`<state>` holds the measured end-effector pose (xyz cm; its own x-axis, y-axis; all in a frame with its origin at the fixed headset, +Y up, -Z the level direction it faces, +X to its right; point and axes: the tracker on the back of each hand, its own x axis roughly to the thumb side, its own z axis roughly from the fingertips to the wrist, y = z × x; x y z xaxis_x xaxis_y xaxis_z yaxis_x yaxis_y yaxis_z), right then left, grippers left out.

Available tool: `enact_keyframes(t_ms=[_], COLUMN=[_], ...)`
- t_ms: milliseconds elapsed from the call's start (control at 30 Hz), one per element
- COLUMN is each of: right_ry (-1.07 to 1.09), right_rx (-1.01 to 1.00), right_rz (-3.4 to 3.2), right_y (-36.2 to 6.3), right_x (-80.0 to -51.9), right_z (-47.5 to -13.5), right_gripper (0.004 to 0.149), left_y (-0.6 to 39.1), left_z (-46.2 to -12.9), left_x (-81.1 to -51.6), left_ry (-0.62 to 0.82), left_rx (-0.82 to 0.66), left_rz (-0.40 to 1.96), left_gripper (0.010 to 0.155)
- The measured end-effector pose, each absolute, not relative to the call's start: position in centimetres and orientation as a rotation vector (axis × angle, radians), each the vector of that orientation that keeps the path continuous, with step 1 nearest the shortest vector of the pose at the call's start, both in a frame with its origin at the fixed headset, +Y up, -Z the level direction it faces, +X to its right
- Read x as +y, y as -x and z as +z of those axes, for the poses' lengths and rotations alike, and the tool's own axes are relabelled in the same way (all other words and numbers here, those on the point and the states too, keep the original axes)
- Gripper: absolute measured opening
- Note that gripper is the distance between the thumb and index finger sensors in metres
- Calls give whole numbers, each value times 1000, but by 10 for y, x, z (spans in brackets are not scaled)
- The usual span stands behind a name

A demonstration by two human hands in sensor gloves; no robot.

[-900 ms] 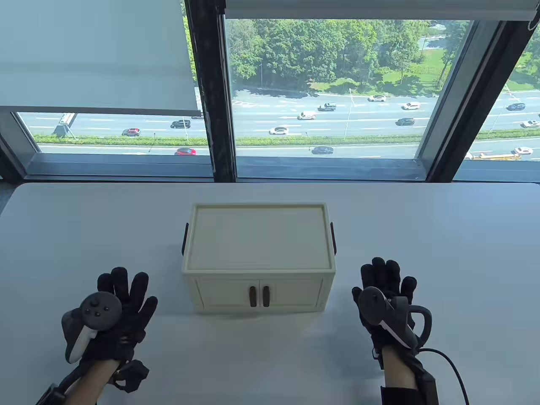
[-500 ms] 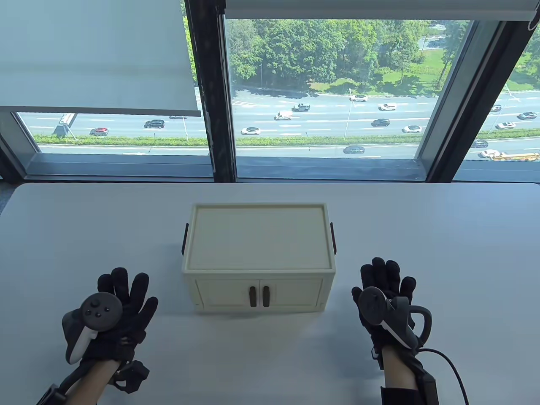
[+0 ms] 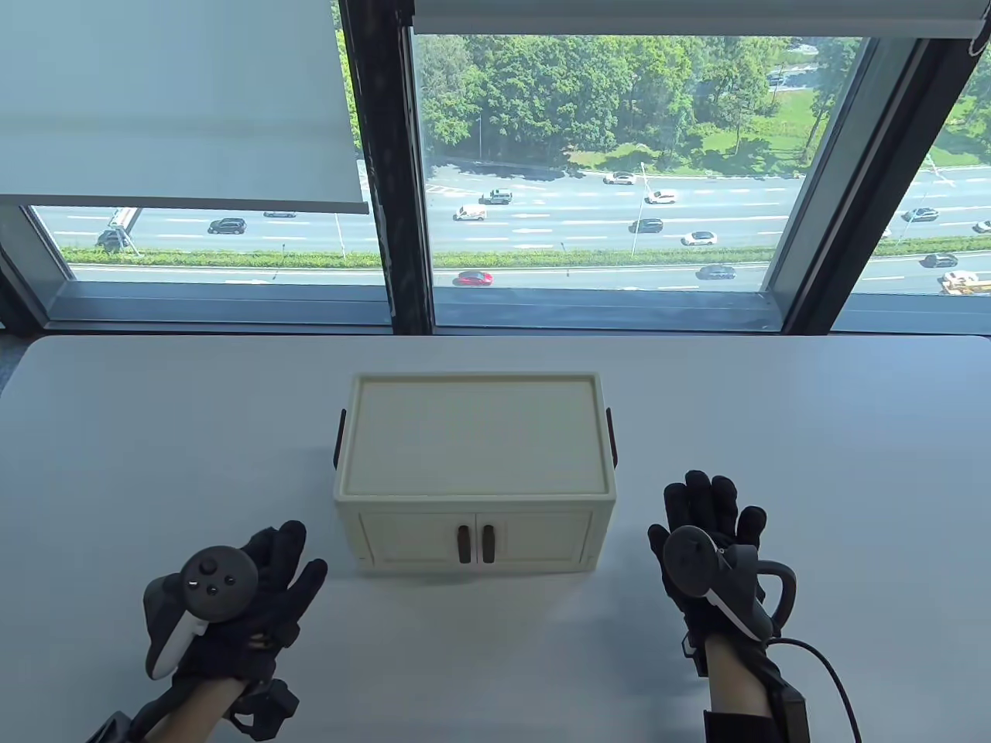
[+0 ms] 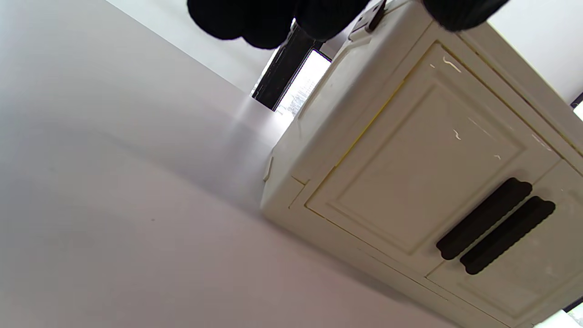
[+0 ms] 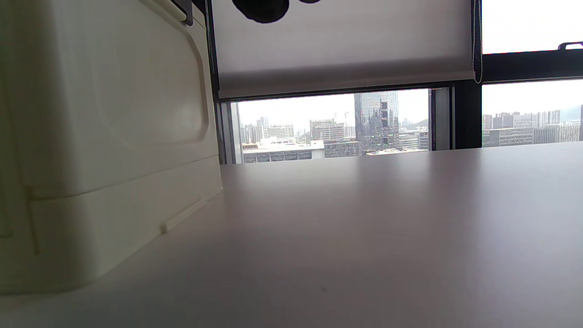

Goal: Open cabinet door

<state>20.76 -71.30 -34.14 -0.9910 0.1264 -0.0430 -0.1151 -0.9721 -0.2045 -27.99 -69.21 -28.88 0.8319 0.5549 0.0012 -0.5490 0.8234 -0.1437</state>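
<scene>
A small cream cabinet stands in the middle of the white table. Both front doors are closed, with two black handles side by side at the centre. My left hand is empty, its fingers pointing toward the cabinet's left front corner, apart from it. My right hand is empty with fingers spread, to the right of the cabinet. The left wrist view shows the left door and both handles, with my fingertips at the top. The right wrist view shows the cabinet's right side.
A large window with a half-lowered blind runs behind the table's far edge. A cable trails from my right wrist toward the near edge.
My left hand has moved right and slightly nearer the table's front edge, turning its fingers toward the cabinet. My right hand has stayed in place. The doors remain closed.
</scene>
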Motion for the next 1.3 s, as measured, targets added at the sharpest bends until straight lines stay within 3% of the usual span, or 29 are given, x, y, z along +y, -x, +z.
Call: enact_keyframes(t_ms=[300,600,1033,1300], right_ry=[73,31,21,21], right_rx=[-337,-356,-339,-331], right_rz=[2952,2925,2899,2891], right_y=[-211,-208,-207,-207], right_x=[-709,-706,-706,-706], right_z=[-340,-340,-340,-340], right_gripper=[62,62,62,62], left_y=[204,150,143,154], left_z=[-303,-331,-342,-331], left_x=[-682,-690,-709,-713], left_ry=[142,154,312,409], left_rx=[-80,22,190,142], left_rz=[654,609,786,842], left_gripper=[65,64,65,65])
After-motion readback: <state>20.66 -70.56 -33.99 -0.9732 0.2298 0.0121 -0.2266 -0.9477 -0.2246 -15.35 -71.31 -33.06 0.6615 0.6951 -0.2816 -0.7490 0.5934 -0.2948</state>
